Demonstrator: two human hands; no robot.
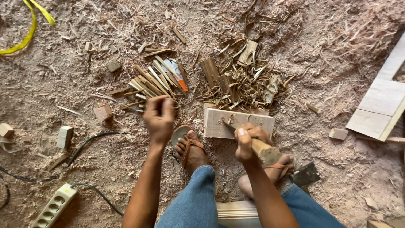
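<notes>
- The floor [63,76] was covered in pale sawdust and wood chips.
- A pale flat wooden board [382,99] lay far off on the right.
- A small pale wooden block [238,123] sat on the floor just past the feet in orange sandals [189,148].
- A heap of curly brown wood shavings [249,82] lay behind the block.
- A bunch of thin wooden sticks [154,80] lay near the left hand.
- The right hand [249,141] was wrapped tight around a wooden-handled chisel [249,139], its tip touching the block.
- The left hand [159,118] was curled shut above the floor; what was inside, I could not tell.
- A white power strip [52,207] lay at the bottom left.
</notes>
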